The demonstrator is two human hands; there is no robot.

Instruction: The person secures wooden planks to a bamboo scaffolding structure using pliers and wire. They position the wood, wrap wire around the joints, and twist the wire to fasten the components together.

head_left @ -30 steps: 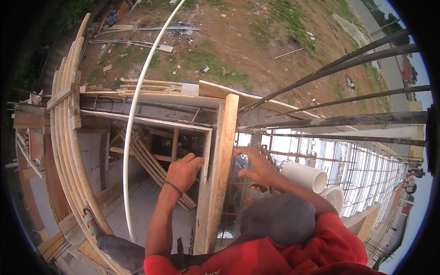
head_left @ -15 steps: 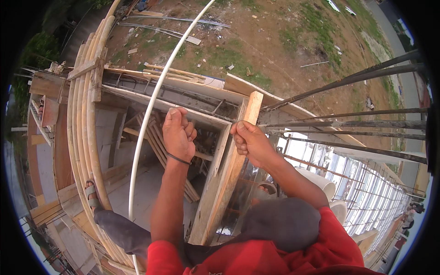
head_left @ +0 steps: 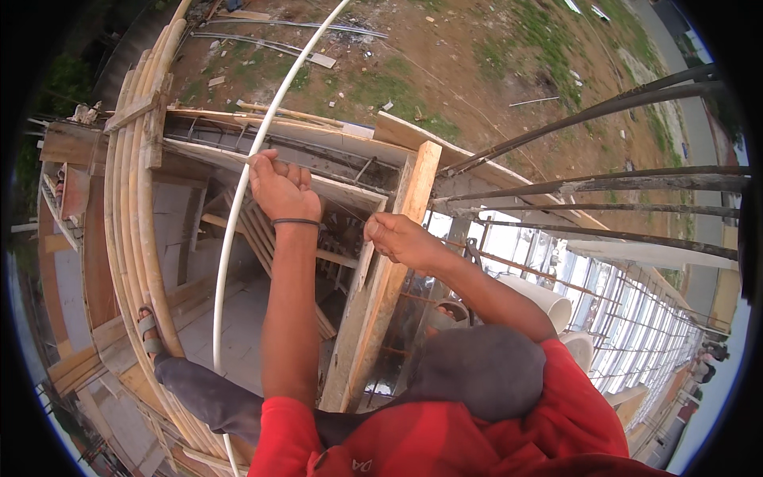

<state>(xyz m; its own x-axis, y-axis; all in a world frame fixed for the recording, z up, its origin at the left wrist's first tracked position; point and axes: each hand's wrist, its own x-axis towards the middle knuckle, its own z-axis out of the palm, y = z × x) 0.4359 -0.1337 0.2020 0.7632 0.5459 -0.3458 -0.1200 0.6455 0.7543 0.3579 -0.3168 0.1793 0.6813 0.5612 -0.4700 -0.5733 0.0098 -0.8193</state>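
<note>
My left hand (head_left: 282, 189) is closed in a pinch right beside the white hose (head_left: 248, 191), over the formwork's inner edge. My right hand (head_left: 401, 240) is also closed, thumb against the fingers, just left of an upright timber post (head_left: 418, 183). A thin strand (head_left: 346, 209) stretches faintly between the two hands; it is too fine to tell string from wire. Beneath the hands lies a long board (head_left: 362, 318) forming one side of the wooden formwork. Most of what the fingers grip is hidden.
Bent bamboo poles (head_left: 143, 215) curve along the left, with my sandalled foot (head_left: 149, 330) on them. Dark rebar rods (head_left: 636, 179) jut in from the right. White pipes (head_left: 540, 302) lie near my right arm. Bare ground (head_left: 445, 79) shows far below.
My left hand has moved up and left to the white hose. My right hand has shifted left, off the timber post, and the gap between the hands has widened.
</note>
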